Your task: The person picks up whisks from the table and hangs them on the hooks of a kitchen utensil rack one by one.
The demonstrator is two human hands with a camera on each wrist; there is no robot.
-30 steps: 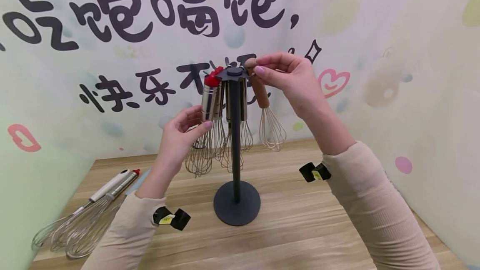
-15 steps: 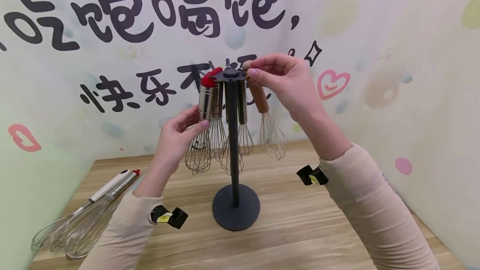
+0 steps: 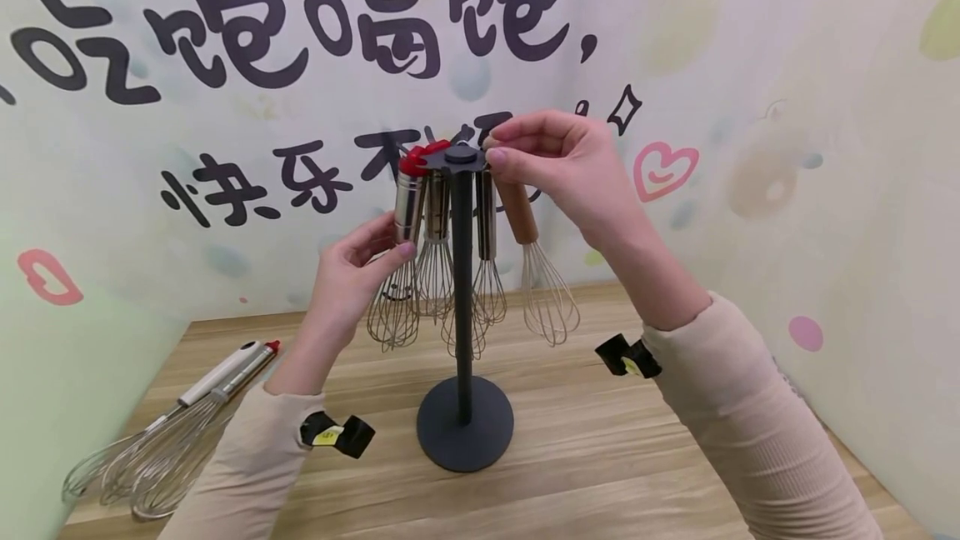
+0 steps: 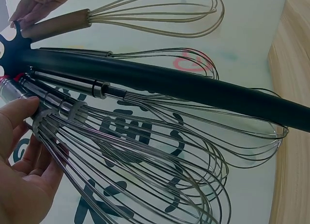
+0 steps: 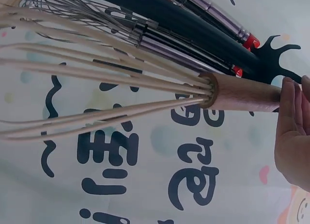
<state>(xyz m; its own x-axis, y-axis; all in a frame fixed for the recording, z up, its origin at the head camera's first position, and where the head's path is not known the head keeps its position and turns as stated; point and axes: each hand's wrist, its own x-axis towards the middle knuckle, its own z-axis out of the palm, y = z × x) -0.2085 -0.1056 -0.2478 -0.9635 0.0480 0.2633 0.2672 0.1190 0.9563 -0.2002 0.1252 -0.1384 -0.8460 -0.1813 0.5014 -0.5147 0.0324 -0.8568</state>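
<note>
Pinching the wooden-handled wire whisk [image 3: 521,211] top at frame centre, right hand [image 3: 558,161] holds it against black rotating hook stand [image 3: 462,273]; left hand [image 3: 352,273] grips a hanging steel-handled, red-capped whisk [image 3: 407,207], centre-left.

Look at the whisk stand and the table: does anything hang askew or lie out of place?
Yes. The wooden-handled whisk hangs tilted at the rack top, where the right hand holds its end. Two whisks lie on the table, off the stand.

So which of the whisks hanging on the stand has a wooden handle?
The whisk on the right, its top held by the right hand; the other hanging whisks have metal handles.
</note>
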